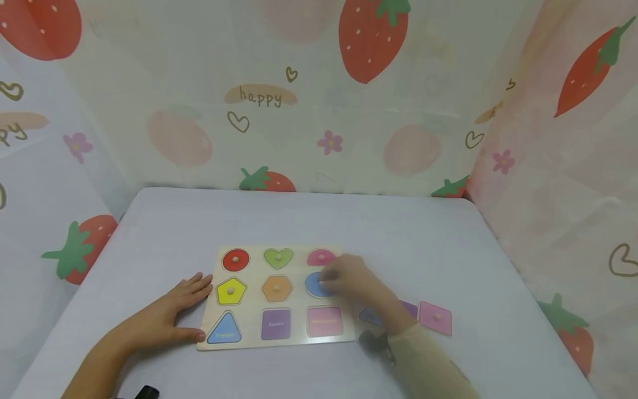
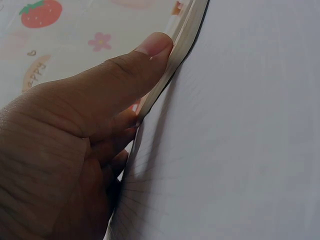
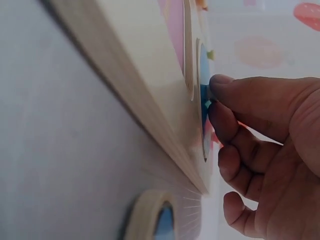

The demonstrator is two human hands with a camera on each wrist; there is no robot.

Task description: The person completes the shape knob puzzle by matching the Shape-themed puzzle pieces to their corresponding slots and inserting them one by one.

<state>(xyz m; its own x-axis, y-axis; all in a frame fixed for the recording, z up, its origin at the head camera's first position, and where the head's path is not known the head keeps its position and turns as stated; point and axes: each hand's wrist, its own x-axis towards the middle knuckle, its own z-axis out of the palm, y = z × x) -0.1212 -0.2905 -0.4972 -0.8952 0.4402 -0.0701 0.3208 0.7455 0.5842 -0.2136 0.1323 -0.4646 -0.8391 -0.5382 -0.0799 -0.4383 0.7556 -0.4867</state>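
A wooden shape puzzle board (image 1: pixel 251 339) lies on the white table. My right hand (image 1: pixel 351 282) is over its right side, thumb and forefinger pinching the small knob of a blue rounded piece (image 1: pixel 314 285). In the right wrist view, that blue piece (image 3: pixel 204 75) sits at its recess in the board, and the other fingers of the hand (image 3: pixel 265 130) are curled. My left hand (image 1: pixel 159 316) lies at the board's left edge, fingers extended and thumb at the lower left corner. From the left wrist, the thumb (image 2: pixel 120 80) shows against the board's side.
Red circle (image 1: pixel 236 260), green heart (image 1: pixel 271 258), magenta half-circle (image 1: pixel 319 257), yellow pentagon (image 1: pixel 231 296) and orange hexagon (image 1: pixel 276 297) pieces sit in the board. The bottom-row recesses hold no knobbed pieces. Right of the board lie blue (image 1: pixel 370 316), purple (image 1: pixel 411 308) and pink (image 1: pixel 437 318) pieces.
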